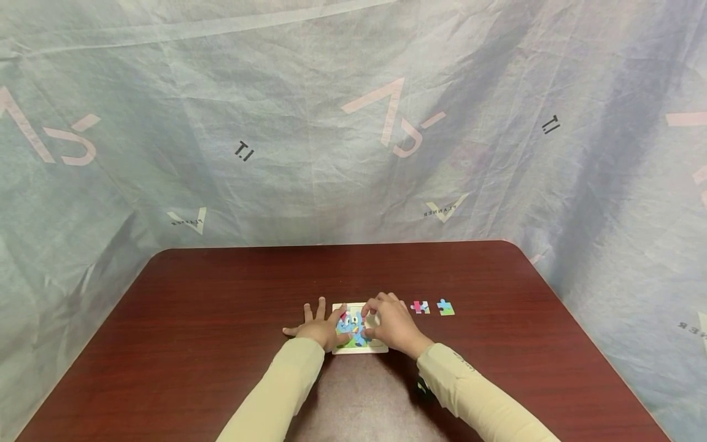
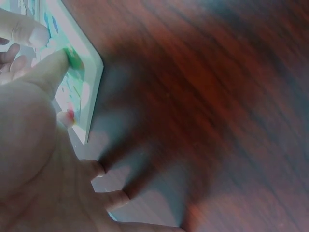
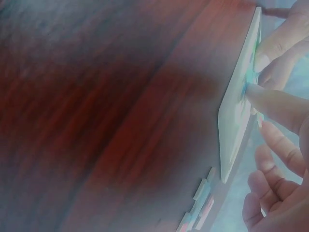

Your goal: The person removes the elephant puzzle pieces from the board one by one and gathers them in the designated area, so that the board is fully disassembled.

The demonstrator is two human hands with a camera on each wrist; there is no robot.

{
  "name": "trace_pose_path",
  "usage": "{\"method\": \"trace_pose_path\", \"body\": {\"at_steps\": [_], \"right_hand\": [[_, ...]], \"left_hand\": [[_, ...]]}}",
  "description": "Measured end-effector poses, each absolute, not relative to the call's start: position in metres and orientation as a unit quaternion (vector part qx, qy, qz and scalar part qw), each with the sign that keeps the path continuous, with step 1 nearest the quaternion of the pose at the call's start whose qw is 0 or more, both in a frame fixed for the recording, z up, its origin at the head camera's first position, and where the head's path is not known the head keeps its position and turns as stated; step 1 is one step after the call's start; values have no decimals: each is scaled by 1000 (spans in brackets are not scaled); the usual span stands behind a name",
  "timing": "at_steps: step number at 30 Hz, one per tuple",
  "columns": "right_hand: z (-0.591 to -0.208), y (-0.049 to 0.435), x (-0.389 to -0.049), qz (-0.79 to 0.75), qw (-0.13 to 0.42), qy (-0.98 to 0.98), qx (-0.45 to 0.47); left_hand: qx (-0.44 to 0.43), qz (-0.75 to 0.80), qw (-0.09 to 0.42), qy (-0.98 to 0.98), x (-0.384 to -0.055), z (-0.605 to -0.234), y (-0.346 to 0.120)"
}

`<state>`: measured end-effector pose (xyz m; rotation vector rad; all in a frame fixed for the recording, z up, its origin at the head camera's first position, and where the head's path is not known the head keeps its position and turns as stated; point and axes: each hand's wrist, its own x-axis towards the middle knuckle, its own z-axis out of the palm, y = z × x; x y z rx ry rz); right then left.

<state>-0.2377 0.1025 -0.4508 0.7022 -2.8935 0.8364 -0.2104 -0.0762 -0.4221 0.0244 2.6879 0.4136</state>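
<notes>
A small jigsaw puzzle in a pale wooden tray (image 1: 360, 351) lies on the table, its left part filled with a blue and green picture. From the left, my left hand (image 1: 317, 333) rests on it, thumb on the green area and index finger at the upper edge, other fingers spread on the table. My right hand (image 1: 394, 322) reaches in from the right. Its thumb and index finger pinch a blue puzzle piece (image 1: 359, 323) near the tray's middle, partly hidden by the fingertips. Bare tray bottom shows between them. In the right wrist view, the thumb touches the tray (image 3: 234, 125).
Two loose puzzle pieces lie right of the tray: a pink and white one (image 1: 421, 307) and a blue and green one (image 1: 445, 307). The dark red wooden table (image 1: 221, 294) is surrounded by grey printed cloth (image 1: 309, 184). A dark object (image 1: 423, 385) shows partly under the right sleeve.
</notes>
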Motion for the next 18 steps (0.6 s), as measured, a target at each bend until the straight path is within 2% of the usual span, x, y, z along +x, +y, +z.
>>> {"method": "trace_pose_path", "body": {"at_steps": [11, 18], "right_hand": [[-450, 106, -240, 270, 37, -934, 230], [-446, 108, -239, 279, 23, -933, 227]], "left_hand": [[7, 151, 208, 966, -210, -422, -76], [3, 151, 210, 966, -211, -422, -76]]}}
